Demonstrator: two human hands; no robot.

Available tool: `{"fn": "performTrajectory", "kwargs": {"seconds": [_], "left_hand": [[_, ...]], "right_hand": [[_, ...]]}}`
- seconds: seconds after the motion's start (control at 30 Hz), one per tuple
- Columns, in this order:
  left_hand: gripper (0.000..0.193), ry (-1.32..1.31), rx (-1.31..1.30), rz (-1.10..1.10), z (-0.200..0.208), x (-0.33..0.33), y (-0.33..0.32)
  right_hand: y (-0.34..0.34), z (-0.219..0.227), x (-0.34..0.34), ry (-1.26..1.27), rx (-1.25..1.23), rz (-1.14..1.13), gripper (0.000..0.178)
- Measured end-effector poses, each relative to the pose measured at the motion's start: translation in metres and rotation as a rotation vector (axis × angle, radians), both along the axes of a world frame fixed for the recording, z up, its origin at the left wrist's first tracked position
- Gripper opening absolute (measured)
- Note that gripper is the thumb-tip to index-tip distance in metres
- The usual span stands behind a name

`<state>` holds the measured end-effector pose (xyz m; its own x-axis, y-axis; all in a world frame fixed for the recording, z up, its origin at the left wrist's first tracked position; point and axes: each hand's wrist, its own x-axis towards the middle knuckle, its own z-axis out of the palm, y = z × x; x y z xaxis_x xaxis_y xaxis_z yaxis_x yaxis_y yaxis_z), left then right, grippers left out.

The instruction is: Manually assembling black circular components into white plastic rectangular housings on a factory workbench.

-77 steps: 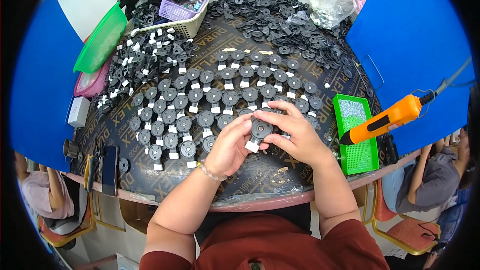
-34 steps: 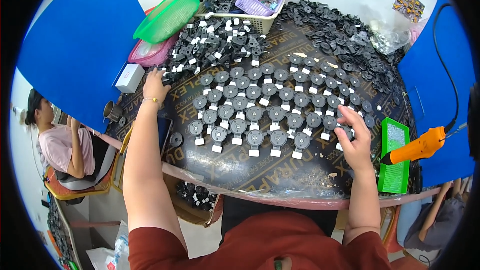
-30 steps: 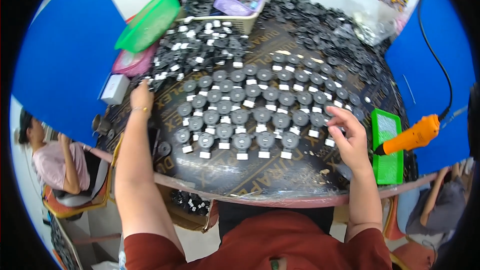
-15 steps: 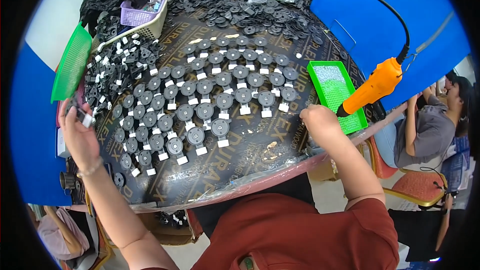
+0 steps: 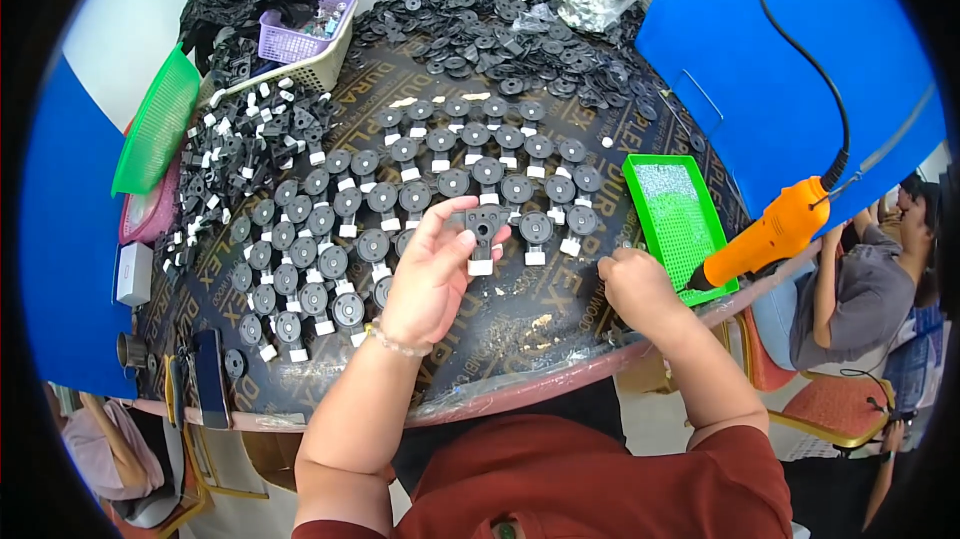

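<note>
My left hand [image 5: 432, 279] pinches a black plastic part with a white end [image 5: 484, 236] over the middle of the table, its round hole facing up. Curled over the dark tabletop, my right hand [image 5: 640, 287] is closed; whatever its fingers hold, if anything, is hidden. Right beside it lies a green tray [image 5: 722, 251] of small shiny pieces. An orange electric screwdriver [image 5: 770, 231] hangs on a black cord, its tip at the tray's near end. Rows of black discs on white-ended parts [image 5: 382, 197] cover the table in front of my left hand.
Loose black discs [image 5: 510, 29] are heaped at the back. White-ended black parts [image 5: 250, 154] pile up at the left, near a green basket [image 5: 160, 119] and a purple basket [image 5: 292, 42]. Blue panels [image 5: 800, 49] flank the table. A phone [image 5: 211, 379] lies near the front left edge.
My left hand has come from the left pile to the table's middle, carrying the black part. My right hand stays closed by the tray, slightly lower in the view.
</note>
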<state>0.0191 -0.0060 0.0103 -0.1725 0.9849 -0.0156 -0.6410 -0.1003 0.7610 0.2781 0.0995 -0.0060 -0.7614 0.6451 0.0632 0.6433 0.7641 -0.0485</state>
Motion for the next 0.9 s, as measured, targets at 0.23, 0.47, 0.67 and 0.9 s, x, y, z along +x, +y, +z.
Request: {"fn": "performTrajectory", "kwargs": {"seconds": [0.23, 0.47, 0.67, 0.9], "left_hand": [[0.036, 0.045, -0.024, -0.014, -0.010, 0.003, 0.000], [0.034, 0.104, -0.116, -0.088, -0.023, 0.004, 0.002], [0.033, 0.006, -0.132, -0.069, -0.016, 0.004, 0.001], [0.030, -0.033, -0.097, -0.045, -0.016, 0.002, 0.000]], "right_hand": [[0.011, 0.022, -0.023, 0.279, -0.102, 0.087, 0.006], [-0.002, 0.059, -0.095, 0.655, 0.015, 0.489, 0.027], [0.006, 0.054, -0.098, 0.606, -0.091, 0.461, 0.026], [0.030, 0.051, -0.086, 0.579, 0.103, 0.033, 0.022]]}}
